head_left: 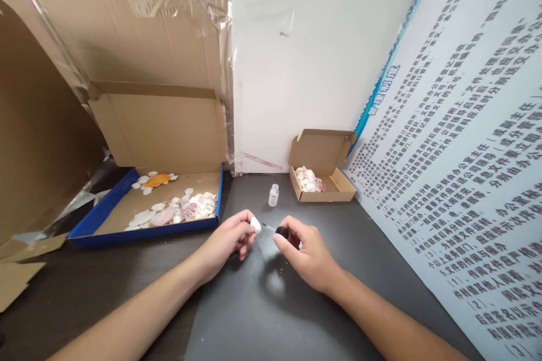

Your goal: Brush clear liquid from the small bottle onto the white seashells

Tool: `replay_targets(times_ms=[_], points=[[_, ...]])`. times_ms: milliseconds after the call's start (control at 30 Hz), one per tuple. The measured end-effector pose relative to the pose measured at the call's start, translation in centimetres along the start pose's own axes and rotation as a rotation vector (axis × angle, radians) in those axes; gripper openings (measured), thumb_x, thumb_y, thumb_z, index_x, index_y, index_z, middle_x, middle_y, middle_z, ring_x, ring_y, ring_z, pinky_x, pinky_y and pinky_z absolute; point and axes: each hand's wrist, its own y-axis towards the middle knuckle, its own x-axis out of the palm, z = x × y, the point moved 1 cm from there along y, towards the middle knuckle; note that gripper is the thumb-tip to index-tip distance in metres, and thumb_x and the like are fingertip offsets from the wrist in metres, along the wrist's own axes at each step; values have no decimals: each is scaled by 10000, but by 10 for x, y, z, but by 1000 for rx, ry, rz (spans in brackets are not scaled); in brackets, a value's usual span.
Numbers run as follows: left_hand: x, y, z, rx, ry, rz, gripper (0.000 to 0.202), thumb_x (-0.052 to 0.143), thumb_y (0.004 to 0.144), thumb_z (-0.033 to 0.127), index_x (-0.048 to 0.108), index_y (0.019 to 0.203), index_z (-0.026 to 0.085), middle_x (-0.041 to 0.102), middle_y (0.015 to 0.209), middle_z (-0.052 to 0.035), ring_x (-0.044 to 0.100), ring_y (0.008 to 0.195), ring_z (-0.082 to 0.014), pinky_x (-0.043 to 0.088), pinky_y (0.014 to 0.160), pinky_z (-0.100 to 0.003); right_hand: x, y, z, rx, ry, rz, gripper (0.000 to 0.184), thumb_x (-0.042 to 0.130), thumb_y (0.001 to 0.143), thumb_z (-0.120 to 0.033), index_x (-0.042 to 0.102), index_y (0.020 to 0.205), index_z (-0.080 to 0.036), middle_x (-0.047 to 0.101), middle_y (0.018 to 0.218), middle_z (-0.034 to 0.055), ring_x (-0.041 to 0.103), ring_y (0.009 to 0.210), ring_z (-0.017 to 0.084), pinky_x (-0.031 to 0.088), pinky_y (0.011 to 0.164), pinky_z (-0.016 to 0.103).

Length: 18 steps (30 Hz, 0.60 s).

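Note:
My left hand (232,237) pinches a small white shell (256,225) between thumb and fingers, just above the dark table (262,304). My right hand (305,254) is closed on a black cap (282,232) with a thin brush tip pointing left toward the shell, a short gap between them. A small clear bottle (274,195) stands uncapped on the table just behind the hands.
A blue-edged cardboard tray (101,220) at the left holds several shells, one of them orange. A small open cardboard box (326,180) with shells sits at the back right. Cardboard sheets stand at the left and back, and a printed board leans at the right.

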Motion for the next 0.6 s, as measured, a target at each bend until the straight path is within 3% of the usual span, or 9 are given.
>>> replay_targets(times_ms=[133, 300, 433, 600], points=[[-1, 0, -1, -9, -2, 2, 148, 561, 743, 281, 457, 786, 185, 467, 580, 68, 376, 446, -53, 333, 449, -177, 0, 0, 1, -25, 61, -26, 312, 434, 955, -428, 483, 776, -177, 418, 602, -41, 397, 564, 93, 314, 552, 215], [0, 0, 0, -7, 4, -2, 159, 568, 746, 290, 454, 784, 187, 465, 575, 69, 372, 440, -52, 326, 444, -173, 0, 0, 1, 7, 12, 4, 260, 539, 895, -397, 492, 770, -174, 435, 612, -42, 394, 571, 91, 309, 547, 209], [0, 1, 0, -10, 1, -1, 156, 567, 744, 291, 455, 778, 189, 462, 574, 68, 375, 439, -56, 322, 441, -174, 0, 0, 0, -28, 72, -23, 311, 438, 949, -419, 478, 759, -176, 414, 593, -41, 397, 562, 94, 307, 547, 214], [0, 1, -1, -8, -11, 0, 160, 569, 742, 293, 450, 776, 191, 462, 579, 69, 369, 434, -54, 325, 441, -175, 2, -1, 1, -15, 49, -47, 239, 539, 893, -387, 508, 788, -175, 445, 615, -36, 403, 576, 97, 316, 546, 208]])
